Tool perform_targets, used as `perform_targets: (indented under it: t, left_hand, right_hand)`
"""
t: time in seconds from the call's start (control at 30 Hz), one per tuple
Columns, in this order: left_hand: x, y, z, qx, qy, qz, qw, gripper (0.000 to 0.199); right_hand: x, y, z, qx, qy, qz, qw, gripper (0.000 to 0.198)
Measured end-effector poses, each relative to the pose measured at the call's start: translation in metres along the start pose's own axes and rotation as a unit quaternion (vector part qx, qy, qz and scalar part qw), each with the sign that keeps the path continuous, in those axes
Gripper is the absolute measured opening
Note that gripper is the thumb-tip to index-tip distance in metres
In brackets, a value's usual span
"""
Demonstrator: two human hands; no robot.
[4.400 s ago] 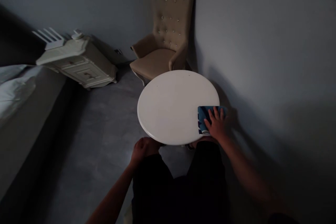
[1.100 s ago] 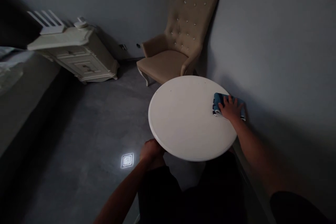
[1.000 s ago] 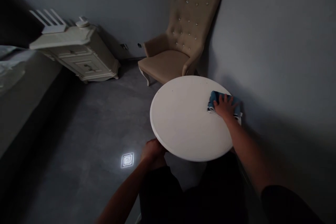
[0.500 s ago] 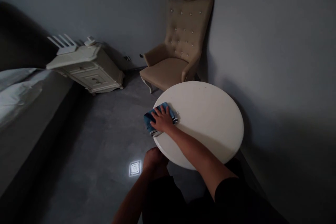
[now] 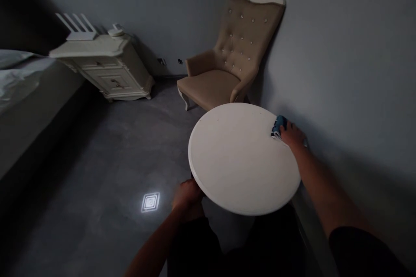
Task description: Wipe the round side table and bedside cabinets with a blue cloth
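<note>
A round white table [image 5: 240, 160] stands in front of me. At its far right edge, my right hand [image 5: 292, 133] is closed over a folded blue cloth [image 5: 278, 127] with dark and white parts. The cloth lies on the tabletop by the rim, partly covered by the fingers. Low at the table's near left edge, my left hand [image 5: 187, 192] is curled above my knee. Its fingertips are hidden by the rim, and what they grip cannot be seen.
Behind the table is a tan tufted armchair [image 5: 211, 84] against the wall. A white nightstand [image 5: 113, 80] carries a router [image 5: 81, 34] and a small white device [image 5: 116, 31]. A bed [image 5: 32, 91] runs along the left. A bright square light pattern [image 5: 150, 202] falls on the grey floor.
My right hand and the cloth have gone from the table's left edge across to its right edge. My left hand stays by the near left rim. The view has shifted slightly.
</note>
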State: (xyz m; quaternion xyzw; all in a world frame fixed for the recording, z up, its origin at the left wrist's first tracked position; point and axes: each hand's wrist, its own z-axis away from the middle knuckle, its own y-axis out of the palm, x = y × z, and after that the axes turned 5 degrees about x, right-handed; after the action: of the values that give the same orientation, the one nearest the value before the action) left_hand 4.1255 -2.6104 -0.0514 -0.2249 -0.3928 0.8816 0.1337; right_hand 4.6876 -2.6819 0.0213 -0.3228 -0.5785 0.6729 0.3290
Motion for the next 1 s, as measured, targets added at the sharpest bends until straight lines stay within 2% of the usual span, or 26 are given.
perform_targets:
  t: [0.07,0.17,0.27,0.33,0.43,0.5,0.57,0.67,0.73,0.83,0.93,1.0]
  left_hand:
    - [0.0,0.0,-0.001,0.003,-0.003,0.003,1.0,0.043]
    - [-0.001,0.001,-0.002,-0.001,-0.007,0.006,1.0,0.042]
    - [0.0,0.003,-0.003,-0.008,-0.008,0.005,1.0,0.041]
    - [0.0,0.004,-0.004,-0.007,-0.016,0.005,1.0,0.041]
    - [0.001,0.003,-0.006,-0.006,-0.03,0.005,1.0,0.038]
    - [0.0,0.001,-0.006,0.002,-0.035,0.001,0.999,0.036]
    - [-0.001,-0.001,-0.004,0.009,-0.035,-0.008,0.999,0.036]
    - [-0.003,-0.005,-0.001,0.009,-0.034,-0.009,0.999,0.041]
    - [-0.004,-0.007,0.002,0.004,-0.035,0.005,0.999,0.045]
    - [0.0,-0.008,0.007,-0.003,-0.038,0.029,0.999,0.048]
    - [0.005,-0.008,0.008,-0.01,-0.025,0.048,0.998,0.052]
    - [0.009,-0.006,0.007,-0.017,-0.008,0.054,0.998,0.054]
  right_hand:
    - [0.044,-0.004,0.002,0.007,0.001,-0.042,0.999,0.078]
    - [0.15,-0.015,0.028,0.032,-0.106,-0.058,0.992,0.078]
    - [0.264,-0.021,0.086,0.048,-0.262,-0.075,0.961,0.078]
    - [0.326,-0.019,0.137,0.051,-0.331,-0.086,0.938,0.078]
    - [0.383,-0.007,0.202,0.053,-0.414,-0.089,0.904,0.069]
    - [0.397,-0.001,0.221,0.052,-0.457,-0.089,0.884,0.066]
    - [0.391,0.0,0.212,0.047,-0.466,-0.092,0.879,0.068]
    - [0.345,-0.011,0.156,0.033,-0.396,-0.088,0.914,0.072]
    - [0.296,-0.023,0.108,0.025,-0.321,-0.074,0.944,0.075]
    - [0.202,-0.038,0.048,0.015,-0.23,-0.053,0.972,0.074]
    - [0.104,-0.04,0.01,0.001,-0.125,-0.043,0.991,0.075]
    - [0.055,-0.034,-0.007,-0.002,-0.022,-0.078,0.997,0.076]
